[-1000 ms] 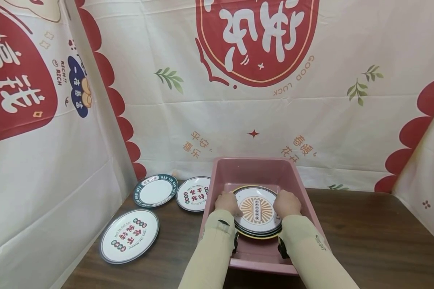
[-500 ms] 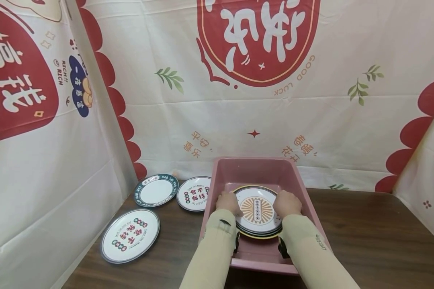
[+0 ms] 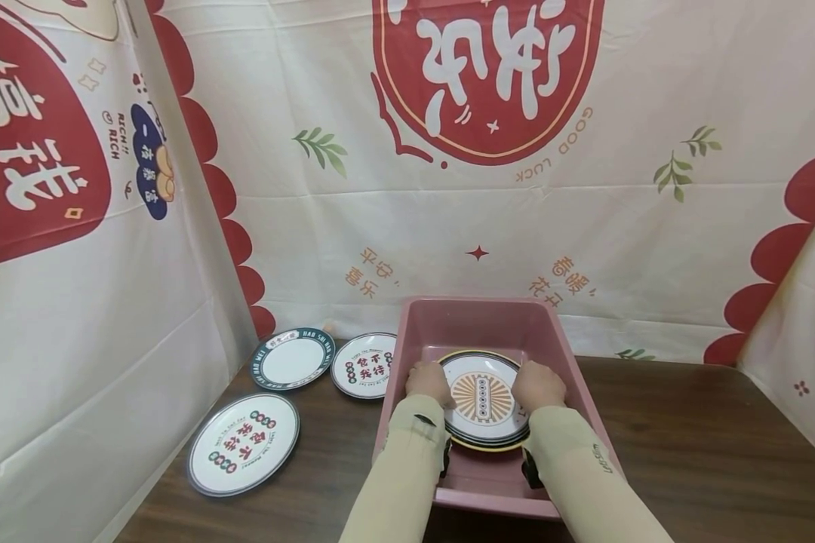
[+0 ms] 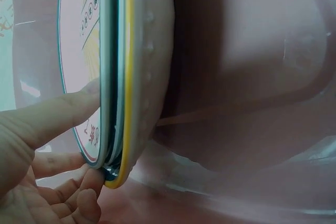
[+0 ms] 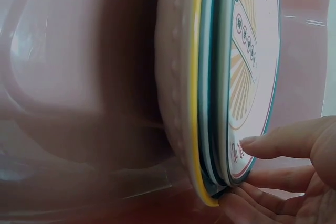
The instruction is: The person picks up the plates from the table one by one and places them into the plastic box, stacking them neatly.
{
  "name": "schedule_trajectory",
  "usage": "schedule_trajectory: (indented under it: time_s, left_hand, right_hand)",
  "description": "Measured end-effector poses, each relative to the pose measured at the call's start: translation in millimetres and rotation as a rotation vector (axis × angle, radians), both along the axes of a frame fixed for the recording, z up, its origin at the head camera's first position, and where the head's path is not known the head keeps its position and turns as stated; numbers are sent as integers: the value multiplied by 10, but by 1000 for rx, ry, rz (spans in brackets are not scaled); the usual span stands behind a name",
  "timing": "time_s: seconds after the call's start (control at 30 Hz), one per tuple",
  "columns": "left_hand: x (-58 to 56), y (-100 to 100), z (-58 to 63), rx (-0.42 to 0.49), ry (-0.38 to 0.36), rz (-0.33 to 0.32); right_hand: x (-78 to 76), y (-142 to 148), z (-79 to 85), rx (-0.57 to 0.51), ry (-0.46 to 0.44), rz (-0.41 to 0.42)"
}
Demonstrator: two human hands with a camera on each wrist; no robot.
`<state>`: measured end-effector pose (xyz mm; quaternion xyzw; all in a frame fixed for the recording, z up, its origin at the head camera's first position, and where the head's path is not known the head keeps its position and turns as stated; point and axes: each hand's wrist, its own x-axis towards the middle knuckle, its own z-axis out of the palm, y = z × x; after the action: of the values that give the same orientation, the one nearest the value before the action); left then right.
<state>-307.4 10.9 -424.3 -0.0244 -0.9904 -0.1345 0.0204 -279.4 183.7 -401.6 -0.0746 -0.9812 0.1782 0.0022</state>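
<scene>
A stack of several plates (image 3: 484,396) lies in the pink plastic tub (image 3: 478,320). The top plate is white with a dark rim and an orange sunburst print; a yellow-rimmed plate (image 4: 129,72) is lowest. My left hand (image 3: 429,383) holds the stack's left edge, its thumb (image 4: 79,104) on the top plate and its fingers at the rims. On the opposite edge, my right hand (image 3: 539,385) grips in the same manner, with thumb (image 5: 273,142) above and fingers (image 5: 273,182) against the rims.
Left of the tub on the dark wooden table (image 3: 686,437) lie a green-rimmed plate (image 3: 294,360), a plate with red lettering (image 3: 363,367) beside the tub, and a similar plate (image 3: 244,445) nearer the front. A printed cloth (image 3: 475,211) hangs behind and along the sides.
</scene>
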Motion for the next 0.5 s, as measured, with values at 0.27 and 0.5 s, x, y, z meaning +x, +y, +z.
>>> schedule_trajectory:
  time_s: [0.27,0.5]
  left_hand:
    - [5,6,40,-33,26,-5]
    - [20,41,365,119,99,-19]
  right_hand:
    - [-7,0,12,15,-7,-1]
    - [-26,103,239,-39,44,42]
